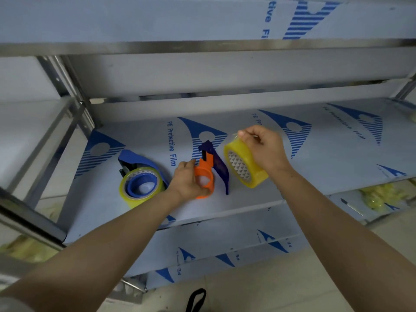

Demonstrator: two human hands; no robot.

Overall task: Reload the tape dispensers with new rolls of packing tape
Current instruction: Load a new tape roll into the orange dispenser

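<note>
An orange-and-dark-blue tape dispenser [208,168] with a bare orange hub stands on the middle shelf [326,158]. My left hand [185,180] grips the orange hub from the left. Just to its right, my right hand [264,149] holds a yellowish roll of packing tape [242,165] tilted on edge, fingers pinching at the roll's top. Further left on the shelf lies a blue tape dispenser [140,176] with a yellowish roll sitting on its hub.
The metal shelves are covered in white film with blue print. An upper shelf edge [202,47] overhangs the work area. Yellowish bundles lie on lower shelves at the right [378,195] and the left [27,249]. A black strap [197,299] shows on the floor.
</note>
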